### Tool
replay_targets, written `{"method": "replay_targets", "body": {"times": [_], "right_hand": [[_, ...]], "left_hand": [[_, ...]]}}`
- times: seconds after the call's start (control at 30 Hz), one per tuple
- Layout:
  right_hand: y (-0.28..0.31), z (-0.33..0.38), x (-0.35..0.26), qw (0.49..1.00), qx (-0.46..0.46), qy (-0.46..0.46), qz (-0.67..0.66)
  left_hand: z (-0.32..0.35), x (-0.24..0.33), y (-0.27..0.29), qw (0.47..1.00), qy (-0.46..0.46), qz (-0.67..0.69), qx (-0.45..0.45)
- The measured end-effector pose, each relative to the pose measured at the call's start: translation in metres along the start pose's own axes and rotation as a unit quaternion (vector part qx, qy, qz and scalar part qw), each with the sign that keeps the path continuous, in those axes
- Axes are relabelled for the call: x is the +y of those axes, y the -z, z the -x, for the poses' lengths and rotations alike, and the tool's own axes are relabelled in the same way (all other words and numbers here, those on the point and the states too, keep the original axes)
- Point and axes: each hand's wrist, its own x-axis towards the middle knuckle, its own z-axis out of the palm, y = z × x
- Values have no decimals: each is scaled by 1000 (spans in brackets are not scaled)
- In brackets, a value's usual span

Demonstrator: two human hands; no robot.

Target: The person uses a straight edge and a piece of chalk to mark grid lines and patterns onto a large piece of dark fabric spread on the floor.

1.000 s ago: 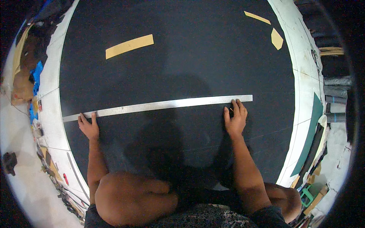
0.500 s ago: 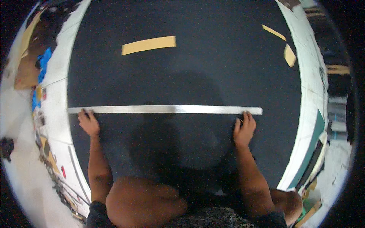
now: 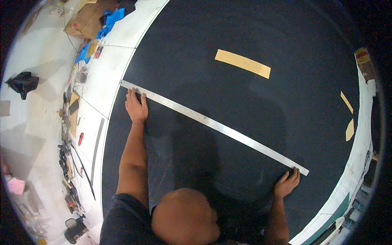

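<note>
A long silver metal straightedge (image 3: 204, 120) lies on a large black sheet (image 3: 253, 183), its left end at the sheet's left edge. Close to that end, my left hand (image 3: 136, 108) rests with outstretched fingertips on the straightedge and the thumb apart. My right hand (image 3: 287, 185) touches the lower edge near the other end, fingers extended and thumb spread. Neither hand grasps anything. Beyond the straightedge, a flat tan strip (image 3: 243, 64) sits on the sheet.
Two small tan pieces, a thin sliver (image 3: 346, 102) and a pointed scrap (image 3: 350, 130), lie toward the sheet's right edge. A grey strip (image 3: 97, 151), a red-handled tool (image 3: 81, 139) and blue material (image 3: 110, 23) are on the pale floor (image 3: 118, 61) at the left.
My view has turned, so the straightedge now appears slanting down to the right. Both hands remain near its two ends, and its place on the sheet looks much the same.
</note>
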Motion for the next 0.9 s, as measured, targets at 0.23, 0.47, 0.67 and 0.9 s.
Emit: {"method": "replay_targets", "body": {"times": [0.23,0.47,0.67,0.9], "right_hand": [[1,-2,-5,1000,-6,-8,1],[3,-1,-5,1000,-3,-10,-1],[1,0,-4,1000,-13,6,-1],[-1,3,-3,1000,-6,7,-8]], "left_hand": [[-1,-12,-2,998,-1,-42,-35],[-3,-8,-3,998,10,-34,-42],[-3,-19,-3,999,0,-36,-27],[-10,-16,0,999,-11,-28,-30]]}}
